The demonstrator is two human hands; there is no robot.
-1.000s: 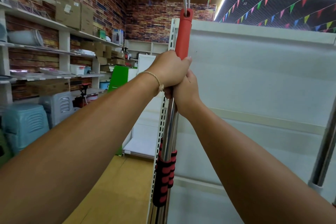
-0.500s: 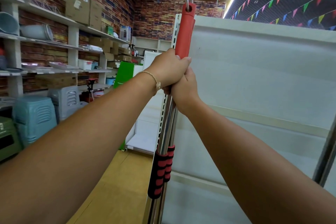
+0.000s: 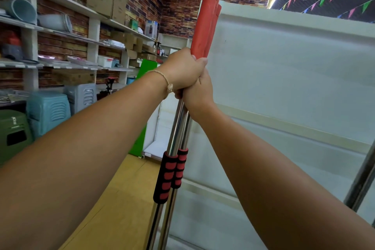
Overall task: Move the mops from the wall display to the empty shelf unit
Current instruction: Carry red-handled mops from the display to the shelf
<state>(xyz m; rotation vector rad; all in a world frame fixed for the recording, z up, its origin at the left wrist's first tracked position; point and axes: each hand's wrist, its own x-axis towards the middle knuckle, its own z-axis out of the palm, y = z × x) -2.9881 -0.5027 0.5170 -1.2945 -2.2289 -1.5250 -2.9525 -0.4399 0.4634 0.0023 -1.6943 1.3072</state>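
Fingers [image 3: 201,61] of left hand [image 3: 182,71] and right hand [image 3: 199,95] curl round the mop handles [image 3: 203,26].

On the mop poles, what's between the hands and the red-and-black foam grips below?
Head view: only bare chrome of the mop poles runs from the left hand and right hand down to the foam grips.

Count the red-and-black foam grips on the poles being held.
2. One foam grip is on the left mop pole; the other foam grip is beside it, slightly higher, on the right mop pole. Another may be hidden behind them.
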